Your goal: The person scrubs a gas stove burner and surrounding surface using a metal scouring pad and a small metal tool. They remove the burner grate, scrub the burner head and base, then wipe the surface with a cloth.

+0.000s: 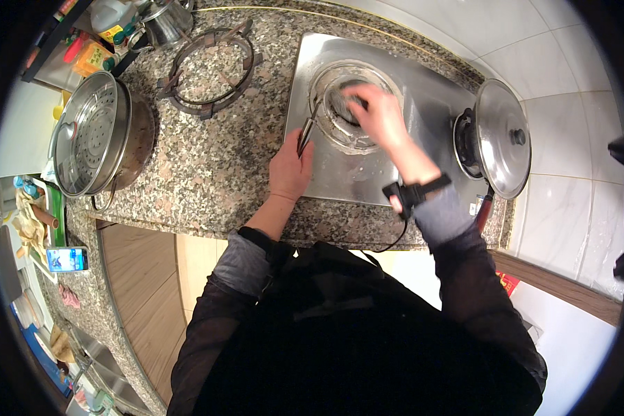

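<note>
My left hand [291,169] grips the handle of a thin metal tool [308,130], whose far end rests at the left rim of the burner well; its exact kind I cannot tell. Over the burner well [338,136], my right hand [377,112] is blurred, with its fingers bent at a grey scouring pad or similar mesh thing [339,96]. Whitish wet residue rings the round well. The stainless steel gas hob [353,179] around it shows small drops.
A lidded pan [504,138] stands on the hob's right burner. Left on the granite counter [203,156] lie a removed pan support ring [174,93] and a big steamer pot [135,140]. A steel kettle [169,23] and bottles stand behind; a phone [67,259] lies at far left.
</note>
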A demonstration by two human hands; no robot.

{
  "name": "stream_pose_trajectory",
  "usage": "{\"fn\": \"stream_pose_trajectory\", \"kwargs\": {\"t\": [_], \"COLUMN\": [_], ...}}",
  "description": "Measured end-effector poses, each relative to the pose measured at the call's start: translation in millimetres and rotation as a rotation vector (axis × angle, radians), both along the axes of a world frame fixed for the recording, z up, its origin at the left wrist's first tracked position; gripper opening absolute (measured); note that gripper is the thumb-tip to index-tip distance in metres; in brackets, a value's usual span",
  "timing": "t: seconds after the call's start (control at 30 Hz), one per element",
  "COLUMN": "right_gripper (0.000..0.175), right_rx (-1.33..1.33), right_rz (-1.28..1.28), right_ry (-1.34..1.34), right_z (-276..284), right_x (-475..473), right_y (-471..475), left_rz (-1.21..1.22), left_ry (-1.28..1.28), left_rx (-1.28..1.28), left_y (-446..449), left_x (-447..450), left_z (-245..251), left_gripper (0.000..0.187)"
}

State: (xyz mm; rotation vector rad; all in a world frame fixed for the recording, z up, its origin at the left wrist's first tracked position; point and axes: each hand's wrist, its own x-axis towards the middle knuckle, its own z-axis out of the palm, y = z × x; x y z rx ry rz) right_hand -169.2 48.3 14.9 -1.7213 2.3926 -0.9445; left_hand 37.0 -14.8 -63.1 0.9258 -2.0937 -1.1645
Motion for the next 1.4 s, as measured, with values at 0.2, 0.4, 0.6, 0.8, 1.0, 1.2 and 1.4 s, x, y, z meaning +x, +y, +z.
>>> {"fn": "stream_pose_trajectory", "kwargs": {"t": [0.2, 0.4, 0.6, 0.8, 1.0, 1.2, 1.4], "right_gripper": [0.023, 0.023, 0.016, 0.013, 0.011, 0.017, 0.026], "right_rx": [0.297, 0.555, 0.613, 0.480, 0.776, 0.771, 0.891], "right_rz": [0.305, 0.638, 0.865, 1.023, 0.780, 0.565, 0.822], "right_ry": [0.300, 0.140, 0.182, 0.151, 0.202, 0.058, 0.221], "right_z": [-23, -23, -24, -16, -6, -13, 5], "right_x": [-83, -96, -77, -89, -69, -62, -52], "right_y": [-86, -116, -122, -131, -128, -123, -132], "left_rz": [0.000, -0.018, -0.024, -0.016, -0.001, -0.001, 0.003], "left_ry": [-0.012, 0.083, 0.025, 0.042, 0.009, 0.040, 0.032], "left_rx": [0.053, 0.059, 0.067, 0.059, 0.104, 0.057, 0.091], "left_y": [0, -1, -2, -2, -2, -2, -1], "left_x": [1, 2, 3, 2, 1, 3, 2], "left_z": [0, 2, 4, 5, 6, 5, 3], "left_gripper": [0.036, 0.032, 0.034, 0.034, 0.033, 0.034, 0.035]}}
